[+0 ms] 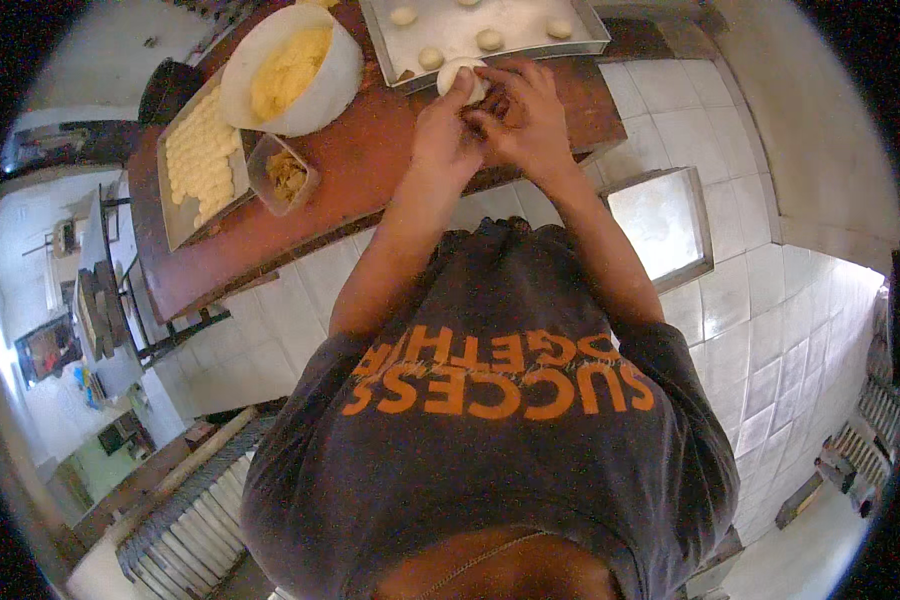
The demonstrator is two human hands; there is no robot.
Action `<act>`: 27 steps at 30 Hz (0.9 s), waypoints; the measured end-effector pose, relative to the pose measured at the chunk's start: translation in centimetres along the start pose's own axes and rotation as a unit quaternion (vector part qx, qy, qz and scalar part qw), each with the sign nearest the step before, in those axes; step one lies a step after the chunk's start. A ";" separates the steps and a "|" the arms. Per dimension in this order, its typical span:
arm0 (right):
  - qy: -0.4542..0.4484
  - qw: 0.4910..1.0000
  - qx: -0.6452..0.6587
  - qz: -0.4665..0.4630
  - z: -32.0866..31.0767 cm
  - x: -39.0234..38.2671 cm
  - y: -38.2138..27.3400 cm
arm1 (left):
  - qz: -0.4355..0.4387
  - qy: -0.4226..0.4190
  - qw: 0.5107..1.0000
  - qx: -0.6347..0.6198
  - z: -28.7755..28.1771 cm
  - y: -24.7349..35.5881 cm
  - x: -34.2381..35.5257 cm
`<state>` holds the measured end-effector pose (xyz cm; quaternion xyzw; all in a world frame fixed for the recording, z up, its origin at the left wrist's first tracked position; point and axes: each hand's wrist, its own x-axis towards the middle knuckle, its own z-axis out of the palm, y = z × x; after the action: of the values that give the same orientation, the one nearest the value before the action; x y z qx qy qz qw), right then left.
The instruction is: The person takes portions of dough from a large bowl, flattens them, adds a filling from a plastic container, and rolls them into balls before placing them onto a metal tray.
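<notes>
Both hands meet over the near edge of the brown table, around a round, pale piece of dough (460, 78). My left hand (448, 128) grips it from the left, thumb lying across its face. My right hand (526, 112) has its fingertips on the dough's right side, with the fingers bent inward. Just beyond them, a metal baking tray (530, 50) carries several small dough rounds (489, 40) set apart from each other. What lies between the palms is shadowed and cannot be made out.
On the brown table (370, 170) stand a white bowl of yellow filling (344, 85), a small clear tub (301, 196) with brownish pieces, and a tray of yellow balls (200, 165) in rows. A square metal tray (660, 225) lies low to the right, by the tiled floor.
</notes>
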<state>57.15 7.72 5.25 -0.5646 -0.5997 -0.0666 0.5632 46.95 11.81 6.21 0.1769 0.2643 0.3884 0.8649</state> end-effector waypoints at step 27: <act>0.076 0.562 0.627 0.534 -7.0 0.8 -0.4 | 0.511 -0.334 0.417 0.673 7.0 3.2 0.0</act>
<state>61.23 3.05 8.58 -0.2797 -0.0343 0.5964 0.7516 49.24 13.12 13.47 0.9209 -0.0080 0.3671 0.1310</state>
